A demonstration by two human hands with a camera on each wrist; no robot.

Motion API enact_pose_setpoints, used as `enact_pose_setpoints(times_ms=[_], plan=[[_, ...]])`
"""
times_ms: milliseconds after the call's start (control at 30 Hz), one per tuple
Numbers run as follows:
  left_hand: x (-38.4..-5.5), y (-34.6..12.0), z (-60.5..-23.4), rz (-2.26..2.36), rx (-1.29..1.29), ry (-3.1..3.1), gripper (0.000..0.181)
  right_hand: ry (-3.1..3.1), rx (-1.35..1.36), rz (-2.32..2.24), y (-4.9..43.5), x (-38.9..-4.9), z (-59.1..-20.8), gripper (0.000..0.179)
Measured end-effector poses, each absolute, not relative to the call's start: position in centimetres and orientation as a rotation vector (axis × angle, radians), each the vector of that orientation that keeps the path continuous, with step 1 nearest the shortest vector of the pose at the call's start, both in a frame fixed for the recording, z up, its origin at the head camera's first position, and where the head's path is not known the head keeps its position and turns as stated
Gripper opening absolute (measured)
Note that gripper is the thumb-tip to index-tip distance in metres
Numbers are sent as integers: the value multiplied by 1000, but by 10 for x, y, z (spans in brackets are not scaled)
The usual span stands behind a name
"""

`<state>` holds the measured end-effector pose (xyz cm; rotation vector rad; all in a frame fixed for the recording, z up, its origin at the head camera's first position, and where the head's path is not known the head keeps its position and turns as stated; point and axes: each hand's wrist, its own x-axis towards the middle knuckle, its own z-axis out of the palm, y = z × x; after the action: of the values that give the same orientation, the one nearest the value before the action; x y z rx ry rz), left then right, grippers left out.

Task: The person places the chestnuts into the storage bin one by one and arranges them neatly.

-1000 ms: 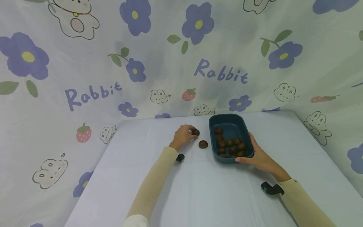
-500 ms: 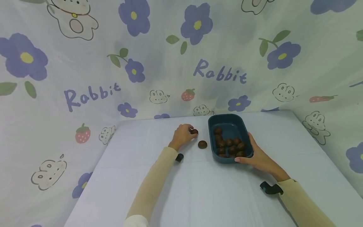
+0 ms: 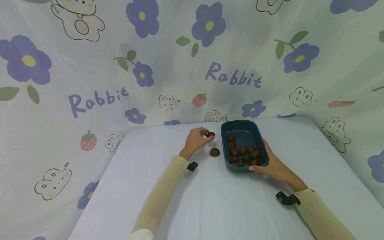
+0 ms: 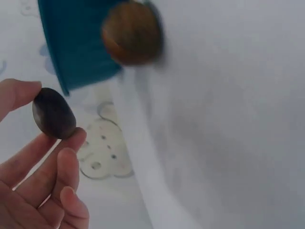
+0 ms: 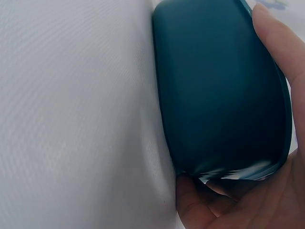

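Between thumb and fingertips my left hand [image 3: 195, 140] pinches a brown chestnut [image 4: 53, 113], held left of a dark teal box [image 3: 237, 169]. Another chestnut [image 3: 214, 152] lies on the white cloth just below that hand, beside the box; in the left wrist view this loose chestnut [image 4: 133, 33] is blurred. Several chestnuts [image 3: 243, 150] sit inside the box, mostly in its near half. My right hand [image 3: 277, 169] grips the box at its near right corner, thumb along the near rim. The right wrist view shows the box's side wall [image 5: 214, 86] with fingers curled at its lower end.
A white cloth [image 3: 204, 203] covers the table, its back edge close behind the box. Behind it hangs a curtain [image 3: 180, 76] printed with rabbits and flowers. A black wrist device [image 3: 287, 199] sits on the right wrist, and another device [image 3: 192, 166] on the left.
My left hand has lifted the pinched chestnut off the cloth and moved slightly right and away, closer to the box. The right hand and the box have stayed in place.
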<state>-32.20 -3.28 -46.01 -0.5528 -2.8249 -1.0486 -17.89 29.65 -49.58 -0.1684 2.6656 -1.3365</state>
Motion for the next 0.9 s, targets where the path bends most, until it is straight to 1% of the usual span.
enact_pose_setpoints(times_ms=[500, 900], plan=[[-299, 3, -444, -1260, -604, -2733, 36, 2666, -159, -1322, 297, -179, -496, 133], [-279, 35, -443, -1224, -806, -2754, 40, 2648, -183, -1352, 297, -179, -495, 132]])
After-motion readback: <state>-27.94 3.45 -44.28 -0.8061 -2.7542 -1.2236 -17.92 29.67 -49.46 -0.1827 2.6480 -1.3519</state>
